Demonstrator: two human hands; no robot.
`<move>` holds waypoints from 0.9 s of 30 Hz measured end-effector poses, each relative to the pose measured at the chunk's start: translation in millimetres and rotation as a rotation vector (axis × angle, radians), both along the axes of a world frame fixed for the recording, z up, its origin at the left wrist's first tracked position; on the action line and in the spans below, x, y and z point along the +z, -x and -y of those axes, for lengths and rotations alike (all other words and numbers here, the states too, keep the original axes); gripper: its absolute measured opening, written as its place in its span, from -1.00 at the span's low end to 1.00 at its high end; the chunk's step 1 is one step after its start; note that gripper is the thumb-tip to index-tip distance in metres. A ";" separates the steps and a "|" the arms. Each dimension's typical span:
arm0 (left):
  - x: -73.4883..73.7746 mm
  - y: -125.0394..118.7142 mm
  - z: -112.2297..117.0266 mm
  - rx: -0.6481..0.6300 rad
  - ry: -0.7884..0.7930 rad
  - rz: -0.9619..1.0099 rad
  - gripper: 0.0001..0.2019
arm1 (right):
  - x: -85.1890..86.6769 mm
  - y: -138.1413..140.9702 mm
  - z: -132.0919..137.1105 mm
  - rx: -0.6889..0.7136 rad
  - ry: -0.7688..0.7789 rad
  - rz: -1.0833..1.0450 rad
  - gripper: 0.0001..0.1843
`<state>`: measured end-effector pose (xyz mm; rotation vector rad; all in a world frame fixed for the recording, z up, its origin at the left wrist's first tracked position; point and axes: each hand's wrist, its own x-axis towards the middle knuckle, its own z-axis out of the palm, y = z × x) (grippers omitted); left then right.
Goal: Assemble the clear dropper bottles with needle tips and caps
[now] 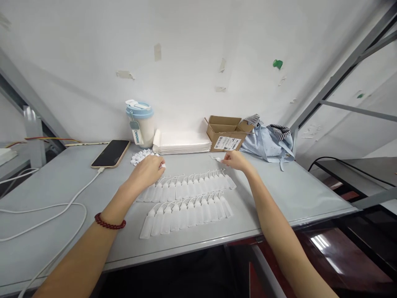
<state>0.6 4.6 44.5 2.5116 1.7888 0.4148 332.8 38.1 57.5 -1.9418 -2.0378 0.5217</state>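
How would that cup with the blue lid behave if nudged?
The cup would probably tip if pushed near its lid, as it stands tall and looks narrower at the base. Its hanging tag may swing. Weight is uncertain: the lid hides any contents.

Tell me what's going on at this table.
Two bare hands are at work over a gray table. The left hand pinches a small white piece next to a pile of little white parts. The right hand holds a small white item in front of the open cardboard box; exactly what it is can't be made out. A back row and a front row of whitish, tube-like pieces with thin cords lie between the forearms.
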 end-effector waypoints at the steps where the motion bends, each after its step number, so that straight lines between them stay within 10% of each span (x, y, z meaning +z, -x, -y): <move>1: -0.4 -0.2 -0.1 0.001 0.000 0.003 -0.71 | 1.4 -0.2 0.7 0.006 0.007 -0.001 -0.85; 17: 0.5 -7.1 4.9 0.027 0.017 0.023 -0.73 | 26.7 -12.6 24.4 0.138 0.663 -0.037 -0.81; 27: 3.9 -12.5 7.9 0.009 0.026 0.112 -0.75 | 21.0 -16.6 18.2 0.091 0.562 -0.083 -0.81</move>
